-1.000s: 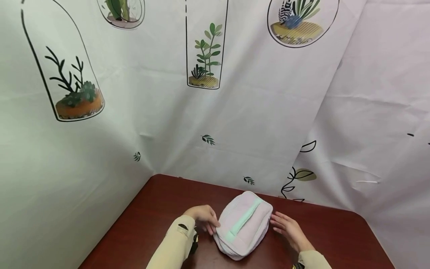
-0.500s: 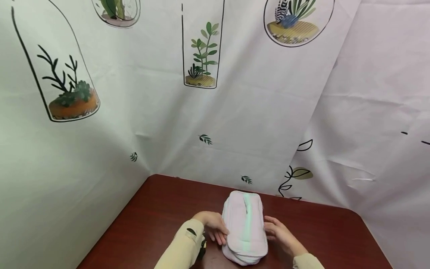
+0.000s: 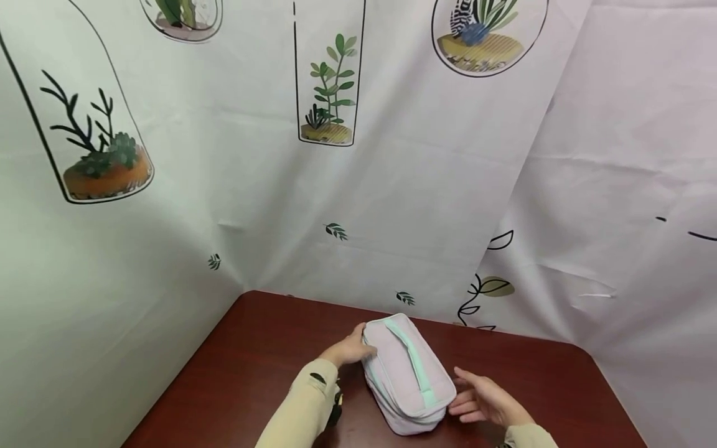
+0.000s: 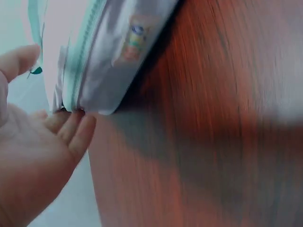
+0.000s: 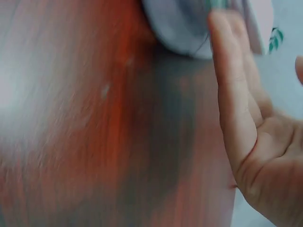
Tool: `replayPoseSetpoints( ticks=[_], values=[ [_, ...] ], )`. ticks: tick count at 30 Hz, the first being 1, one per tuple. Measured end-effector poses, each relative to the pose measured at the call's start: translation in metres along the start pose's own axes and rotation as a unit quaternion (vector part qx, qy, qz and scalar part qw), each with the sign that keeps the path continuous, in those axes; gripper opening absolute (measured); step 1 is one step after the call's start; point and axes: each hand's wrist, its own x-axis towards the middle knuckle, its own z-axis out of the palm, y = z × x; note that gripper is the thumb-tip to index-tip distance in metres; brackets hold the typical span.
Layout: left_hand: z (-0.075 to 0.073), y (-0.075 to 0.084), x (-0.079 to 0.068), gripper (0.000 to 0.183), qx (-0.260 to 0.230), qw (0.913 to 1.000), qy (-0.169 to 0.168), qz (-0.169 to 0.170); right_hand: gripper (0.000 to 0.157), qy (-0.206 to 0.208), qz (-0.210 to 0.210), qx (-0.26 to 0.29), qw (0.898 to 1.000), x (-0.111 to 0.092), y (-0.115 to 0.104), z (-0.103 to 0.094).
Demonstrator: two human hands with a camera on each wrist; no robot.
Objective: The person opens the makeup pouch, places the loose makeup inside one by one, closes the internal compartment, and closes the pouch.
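A pale pink zippered pouch [image 3: 394,367] with a mint green strap handle [image 3: 414,361] lies slanted on the table in the head view, its far end toward the left. At that far left corner is my left hand [image 3: 350,350]. In the left wrist view the fingertips of my left hand [image 4: 42,146] touch the pouch's end by its mint zipper [image 4: 80,56], the thumb held apart. My right hand [image 3: 484,398] is by the near right corner. Straight fingers of the right hand [image 5: 265,127] reach up to the pouch [image 5: 177,28] in the right wrist view.
The dark red-brown table [image 3: 269,361] has rounded far corners. White cloth [image 3: 269,186] printed with plants in glass jars hangs behind it and along the left side. A small coloured label [image 4: 135,40] sits on the pouch's side.
The pouch has turned counterclockwise, its far end swinging left and its near end right. My left hand has moved up to the far left corner, my right hand toward the near right corner.
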Motion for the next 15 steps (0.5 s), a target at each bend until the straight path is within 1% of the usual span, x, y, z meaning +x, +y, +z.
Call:
replayPoseSetpoints(
  ticks=[1, 3, 5, 7, 8, 10, 13, 14, 15],
  values=[
    [-0.001, -0.002, -0.001, 0.074, -0.017, 0.9998, -0.005, -0.003, 0.078, 0.012, -0.009, 0.021, 1.0, 0.001, -0.002, 0.0],
    [-0.005, -0.005, -0.002, 0.073, -0.048, 0.9987, -0.008, -0.017, 0.081, 0.061, -0.032, 0.052, 0.996, 0.005, -0.005, 0.0],
    [-0.012, -0.009, -0.005, 0.058, -0.058, 0.9976, -0.011, -0.035, 0.079, 0.107, -0.066, 0.079, 0.989, 0.01, -0.007, -0.004],
    [-0.019, -0.013, -0.006, 0.042, -0.058, 0.997, -0.021, -0.047, 0.075, 0.138, -0.099, 0.083, 0.982, 0.014, -0.007, -0.007],
    [-0.021, -0.014, -0.007, 0.037, -0.064, 0.9963, -0.031, -0.049, 0.073, 0.142, -0.11, 0.078, 0.981, 0.016, -0.007, -0.007],
    [-0.021, -0.018, -0.008, 0.033, -0.088, 0.9935, -0.055, -0.046, 0.073, 0.126, -0.114, 0.061, 0.984, 0.019, -0.005, -0.006],
    [-0.011, -0.023, -0.007, 0.043, -0.157, 0.9842, -0.076, -0.029, 0.072, 0.093, -0.098, 0.026, 0.99, 0.021, -0.001, 0.002],
    [-0.006, -0.024, -0.006, 0.047, -0.181, 0.9801, -0.078, -0.022, 0.069, 0.082, -0.093, 0.022, 0.992, 0.021, 0.0, 0.005],
    [-0.001, -0.026, -0.004, 0.051, -0.199, 0.9773, -0.072, -0.016, 0.067, 0.073, -0.09, 0.02, 0.993, 0.02, 0.002, 0.007]
  ],
)
